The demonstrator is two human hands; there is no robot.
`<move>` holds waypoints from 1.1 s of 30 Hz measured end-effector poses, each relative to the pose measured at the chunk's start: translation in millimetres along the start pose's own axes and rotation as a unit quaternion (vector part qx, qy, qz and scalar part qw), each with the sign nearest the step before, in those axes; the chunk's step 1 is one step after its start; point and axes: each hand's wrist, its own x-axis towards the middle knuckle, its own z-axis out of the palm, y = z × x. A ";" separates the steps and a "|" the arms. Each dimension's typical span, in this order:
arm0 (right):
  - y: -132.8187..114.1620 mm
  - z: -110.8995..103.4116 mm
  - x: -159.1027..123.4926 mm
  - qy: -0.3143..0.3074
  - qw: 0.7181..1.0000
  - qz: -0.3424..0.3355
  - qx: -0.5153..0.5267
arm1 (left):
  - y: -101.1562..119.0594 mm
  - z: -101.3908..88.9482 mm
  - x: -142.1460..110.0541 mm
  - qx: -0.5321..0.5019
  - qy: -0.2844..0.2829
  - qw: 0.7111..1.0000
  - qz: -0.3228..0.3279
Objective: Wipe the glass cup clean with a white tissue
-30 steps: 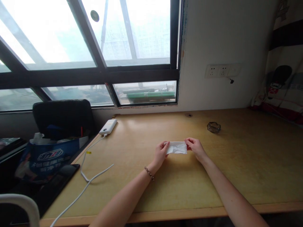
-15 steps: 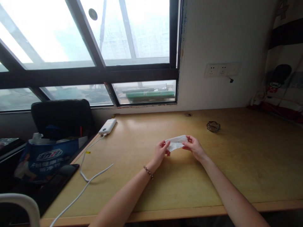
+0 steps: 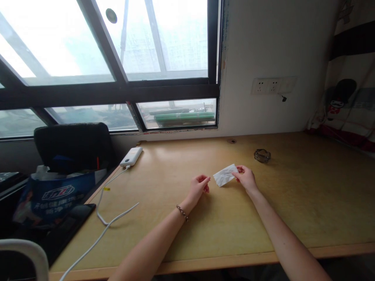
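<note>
A small folded white tissue hangs just above the wooden desk, tilted with its right end higher. My right hand pinches that right end between thumb and fingers. A short gap to the tissue's left, my left hand hovers with its fingers curled in a loose pinch and nothing visible in them. A beaded bracelet circles my left wrist.
A dark ring-shaped bracelet lies on the desk behind my right hand. A white power bank with a white cable sits at the desk's left. A black chair and a blue bag stand left of the desk.
My left hand has let go of the tissue. My right hand has carried it slightly right and away from me, tilting it.
</note>
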 end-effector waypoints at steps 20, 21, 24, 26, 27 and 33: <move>19.4 -13.9 -37.0 -0.125 0.868 -0.089 -0.473 | -2.5 3.3 -8.6 0.170 0.008 0.976 0.135; 24.9 -29.9 -30.2 -0.122 0.864 -0.087 -0.480 | -2.4 3.2 -8.6 0.175 0.008 0.975 0.137; 39.7 -75.6 -13.7 -0.118 0.851 -0.087 -0.504 | -1.2 3.2 -8.7 0.195 0.007 0.970 0.145; 46.9 -98.5 -8.2 -0.117 0.843 -0.100 -0.515 | -0.4 3.5 -8.8 0.207 0.008 0.967 0.150; 49.7 -107.0 -7.0 -0.120 0.841 -0.107 -0.517 | 0.0 3.6 -8.9 0.211 0.007 0.966 0.150; 56.5 -122.9 -9.5 -0.111 0.840 -0.137 -0.514 | -0.9 4.5 -9.0 0.221 0.006 0.964 0.151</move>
